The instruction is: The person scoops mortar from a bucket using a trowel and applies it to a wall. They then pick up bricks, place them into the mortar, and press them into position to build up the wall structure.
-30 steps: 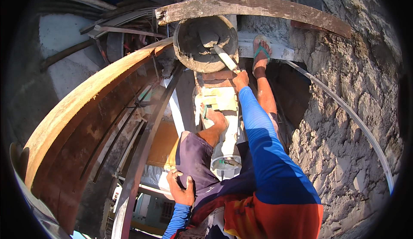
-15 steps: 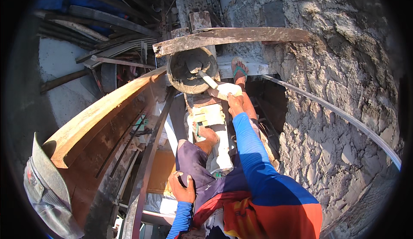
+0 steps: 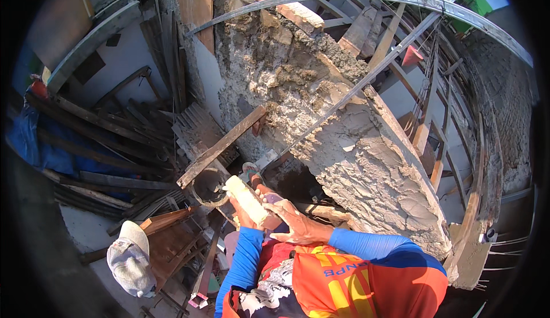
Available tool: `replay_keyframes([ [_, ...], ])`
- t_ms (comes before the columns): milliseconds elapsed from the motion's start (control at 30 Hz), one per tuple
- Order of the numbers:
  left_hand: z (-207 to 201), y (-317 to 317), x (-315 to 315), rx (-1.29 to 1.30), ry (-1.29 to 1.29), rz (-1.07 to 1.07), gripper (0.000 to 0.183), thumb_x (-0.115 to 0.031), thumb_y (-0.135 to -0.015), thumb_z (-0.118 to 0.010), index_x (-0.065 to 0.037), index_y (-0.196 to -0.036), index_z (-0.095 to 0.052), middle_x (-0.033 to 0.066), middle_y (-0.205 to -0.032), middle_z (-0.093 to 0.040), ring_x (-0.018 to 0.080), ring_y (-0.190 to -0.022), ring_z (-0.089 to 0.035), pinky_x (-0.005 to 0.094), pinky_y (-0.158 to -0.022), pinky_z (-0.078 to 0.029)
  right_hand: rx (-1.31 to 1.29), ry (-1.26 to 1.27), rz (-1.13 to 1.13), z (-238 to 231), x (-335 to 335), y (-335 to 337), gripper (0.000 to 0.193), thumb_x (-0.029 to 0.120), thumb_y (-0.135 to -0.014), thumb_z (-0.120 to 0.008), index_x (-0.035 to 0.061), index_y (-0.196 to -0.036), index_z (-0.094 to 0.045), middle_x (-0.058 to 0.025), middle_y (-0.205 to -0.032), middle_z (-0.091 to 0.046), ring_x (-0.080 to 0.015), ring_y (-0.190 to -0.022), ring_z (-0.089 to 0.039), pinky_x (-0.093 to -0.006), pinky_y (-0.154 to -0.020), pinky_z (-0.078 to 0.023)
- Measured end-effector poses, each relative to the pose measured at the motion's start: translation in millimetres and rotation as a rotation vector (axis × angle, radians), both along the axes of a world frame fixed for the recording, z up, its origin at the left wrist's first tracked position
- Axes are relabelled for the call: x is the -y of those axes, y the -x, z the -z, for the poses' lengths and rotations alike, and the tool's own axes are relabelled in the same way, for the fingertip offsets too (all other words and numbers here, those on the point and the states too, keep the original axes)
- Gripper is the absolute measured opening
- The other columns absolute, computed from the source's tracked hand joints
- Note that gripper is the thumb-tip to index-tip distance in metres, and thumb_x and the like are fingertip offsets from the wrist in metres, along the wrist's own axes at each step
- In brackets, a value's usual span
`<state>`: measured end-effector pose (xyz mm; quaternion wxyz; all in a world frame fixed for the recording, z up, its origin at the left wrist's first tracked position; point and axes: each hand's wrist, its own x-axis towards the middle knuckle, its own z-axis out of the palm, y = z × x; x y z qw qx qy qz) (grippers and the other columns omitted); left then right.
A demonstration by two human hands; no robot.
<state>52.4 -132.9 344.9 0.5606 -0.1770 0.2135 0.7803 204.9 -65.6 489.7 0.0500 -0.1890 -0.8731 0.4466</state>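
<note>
A pale rectangular block [image 3: 250, 202] is held at a slant in front of my body. My left hand [image 3: 243, 218] grips it from the left side, its fingers partly hidden beneath the block. At the block's near end is my right hand [image 3: 298, 225], thumb and fingers curved against its right edge. Just beyond the block's far end stands a round bucket [image 3: 196, 189] with grey mortar in it. The block hides part of the bucket's right side.
A wooden plank [image 3: 223, 146] crosses behind the bucket. To the right rises a rough mortared wall [image 3: 366, 163], with a metal channel [image 3: 361, 83] slanting across it. A cap [image 3: 133, 259] is at the lower left, near stacked old timber [image 3: 120, 183].
The view has swung to the right, showing more wall. My left hand has left my thigh and taken hold of the block, which my right hand alone held before, beside the bucket.
</note>
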Motion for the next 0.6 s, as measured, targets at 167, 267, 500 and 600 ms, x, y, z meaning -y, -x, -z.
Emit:
replay_keyframes([
  [167, -92.5, -17.1, -72.6, -0.387, -0.065, 0.099, 0.064, -0.054, -0.098, -0.056, -0.012, -0.142, -0.037, 0.0079, -0.122, -0.057, 0.0218, -0.105, -0.061, 0.0366, -0.092, -0.052, -0.142, 0.598, 0.421, -46.9, -37.4, -33.3, 0.084, 0.043, -0.098, -0.061, 0.0017, -0.157, -0.018, -0.0221, -0.158, -0.023, -0.0328, -0.147, -0.027, -0.0439, -0.119, -0.025],
  [267, -154.5, -54.7, -114.2, -0.646, -0.205, 0.179, 0.075, -0.045, -0.098, -0.059, -0.01, -0.152, -0.021, 0.0114, -0.143, -0.044, 0.0233, -0.13, -0.045, 0.0371, -0.109, -0.038, -0.249, 0.565, 0.501, -97.9, -52.6, -50.9, 0.082, 0.031, -0.099, -0.059, -0.0014, -0.158, -0.012, -0.0208, -0.16, -0.024, -0.0256, -0.148, -0.023, -0.0342, -0.121, -0.019],
  [500, -227.1, -106.8, -178.2, -1.103, -0.524, 0.728, 0.087, -0.043, -0.099, -0.057, 0.001, -0.157, -0.01, 0.0223, -0.159, -0.026, 0.0274, -0.149, -0.023, 0.0359, -0.121, -0.019, -0.728, 0.999, 0.917, -128.2, -79.5, -145.3, 0.058, 0.029, -0.098, -0.059, 0.0031, -0.147, -0.041, -0.0109, -0.136, -0.058, -0.0239, -0.119, -0.062, -0.0412, -0.1, -0.052],
  [600, -207.9, -92.4, -191.0, -1.415, -0.446, 0.882, 0.079, -0.048, -0.099, -0.056, 0.0, -0.155, -0.026, 0.0228, -0.159, -0.03, 0.0291, -0.149, -0.027, 0.0375, -0.121, -0.022, -0.665, 0.54, 1.001, -140.0, -127.2, -163.9, 0.06, 0.022, -0.1, -0.057, 0.0004, -0.151, -0.034, -0.014, -0.147, -0.047, -0.0253, -0.131, -0.05, -0.0384, -0.109, -0.042],
])
